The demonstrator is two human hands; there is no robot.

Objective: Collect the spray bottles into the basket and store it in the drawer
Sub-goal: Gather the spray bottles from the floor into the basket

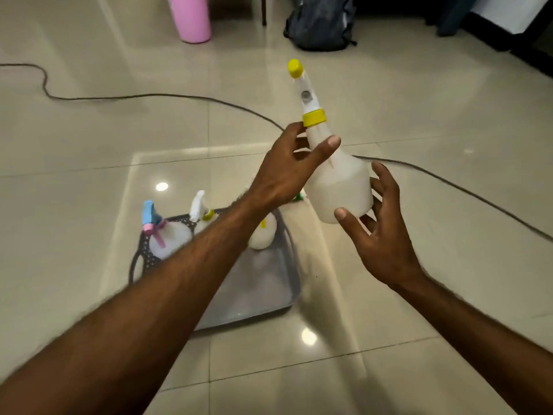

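A white spray bottle with a yellow nozzle and collar (338,181) is held tilted in the air above the floor. My left hand (287,172) grips its neck just under the yellow collar. My right hand (380,235) cups its base from below, fingers spread around it. Below my left forearm a grey basket (269,295) sits on the floor. Inside it stand a bottle with a blue and pink trigger (161,232), a white-trigger bottle with a yellow collar (202,212), and a third white bottle (263,235) partly hidden by my arm.
A dark cable (149,96) snakes across the tiled floor behind the bottle. A pink cylinder (191,18) and a dark backpack (321,23) stand at the back. Something green (297,196) peeks out behind my left wrist. Dark furniture fills the back right corner.
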